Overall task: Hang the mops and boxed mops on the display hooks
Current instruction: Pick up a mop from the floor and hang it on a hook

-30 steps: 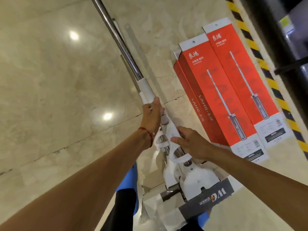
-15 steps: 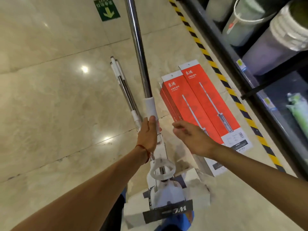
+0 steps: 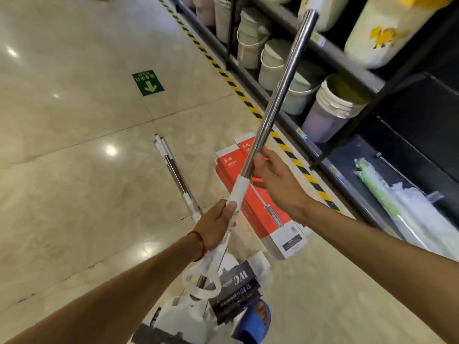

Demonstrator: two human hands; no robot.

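**Item:** mop, one unit, in hand. The steel pole slants up and to the right, and its capped top end crosses in front of the shelf. The head hangs low by the person's feet, above the floor.

**Grip:** left hand, fingers wrapped round the white plastic stem below the collar. Right hand, fingers closed on the steel just above the collar.

**Stock waiting:** boxed mops, red, lying flat on the floor beside the striped tape. A second mop lies to their left, apart from them.

**Hooks:** not in view.

**Handling, as judged:** Keep the hands spread along the pole for leverage. Raise the capped end clear of the buckets before swinging it in. Let the lower hand carry the weight of the head while the upper hand steers the tip to a hook.

**Markings:**
- **Sleeve**: dark, wrapped round the head. It reads "WG", upside down from here, and the finer print is unreadable.
- **Boxes:** white Chinese script at the top, too small to read. There is a mop picture and a printed white panel at the lower end.
- **Floor sign**: green, with a white arrow. The characters are illegible.
- **Shelf-edge tags:** unreadable.
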